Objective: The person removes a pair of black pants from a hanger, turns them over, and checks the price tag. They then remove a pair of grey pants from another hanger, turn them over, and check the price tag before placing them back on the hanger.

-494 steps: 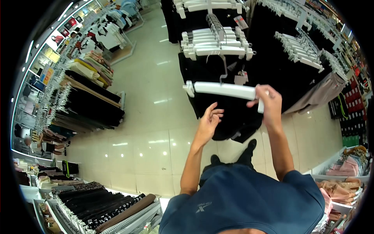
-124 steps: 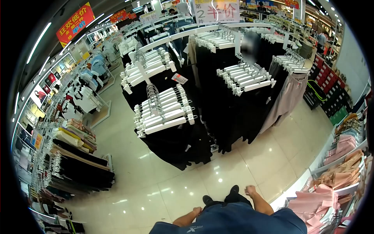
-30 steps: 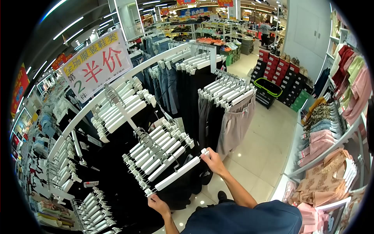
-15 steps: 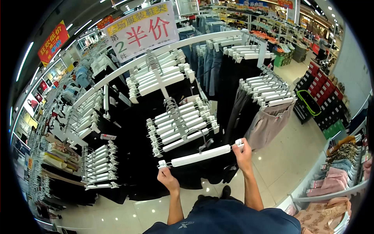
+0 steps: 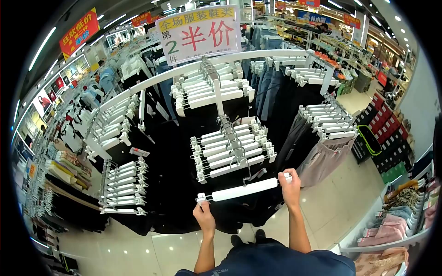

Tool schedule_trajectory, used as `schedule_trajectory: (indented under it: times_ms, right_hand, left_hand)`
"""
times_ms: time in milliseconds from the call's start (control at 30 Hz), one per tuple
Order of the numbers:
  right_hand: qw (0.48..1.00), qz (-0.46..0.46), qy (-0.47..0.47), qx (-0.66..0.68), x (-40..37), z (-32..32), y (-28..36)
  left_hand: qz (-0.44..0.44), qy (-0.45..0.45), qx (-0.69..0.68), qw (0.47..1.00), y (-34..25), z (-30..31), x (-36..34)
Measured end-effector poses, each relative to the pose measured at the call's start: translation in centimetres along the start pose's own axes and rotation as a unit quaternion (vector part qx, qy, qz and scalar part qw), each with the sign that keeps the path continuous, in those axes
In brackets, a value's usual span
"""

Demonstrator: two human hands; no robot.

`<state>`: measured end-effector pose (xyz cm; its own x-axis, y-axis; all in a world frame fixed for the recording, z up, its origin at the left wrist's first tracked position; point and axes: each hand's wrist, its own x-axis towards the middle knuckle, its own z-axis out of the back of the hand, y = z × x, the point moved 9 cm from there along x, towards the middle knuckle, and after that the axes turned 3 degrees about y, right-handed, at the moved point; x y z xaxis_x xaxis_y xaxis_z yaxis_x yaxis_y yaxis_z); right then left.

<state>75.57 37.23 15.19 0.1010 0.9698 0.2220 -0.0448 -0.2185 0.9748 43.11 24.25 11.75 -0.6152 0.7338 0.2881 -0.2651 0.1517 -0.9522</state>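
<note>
Left hand and right hand: grips closed on opposite ends of white hanger, likely to steady black garment.

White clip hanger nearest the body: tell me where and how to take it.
Take the white clip hanger by its end clips, from the wearer's side, left hand and right hand one at each end. The long bar lies crosswise and its hook rises mid-bar, so the ends look best.

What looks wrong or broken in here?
Nothing stands out that I can see. The front white hanger slants, but the left hand and right hand hold its ends, and the hangers behind slant too.
</note>
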Motion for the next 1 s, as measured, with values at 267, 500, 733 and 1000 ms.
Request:
schedule_trajectory:
  times_ms: [267,500,733,1000]
  right_hand:
    - [0.999,0.003,0.04,-0.014,3.2,-0.4,-4.4]
    - [0.996,-0.009,0.089,0.004,4.3,-1.9,-7.0]
    - [0.997,0.017,0.081,0.007,5.0,-2.0,-6.6]
    - [0.997,0.044,0.07,-0.002,5.9,-2.5,-6.6]
  left_hand:
    - [0.018,-0.03,0.026,0.999,1.7,-1.6,0.2]
    - [0.022,-0.066,0.086,0.994,2.1,-1.4,-0.4]
    - [0.006,-0.066,0.061,0.996,2.9,-2.5,-0.3]
    - [0.002,-0.036,0.073,0.997,3.7,-2.7,0.5]
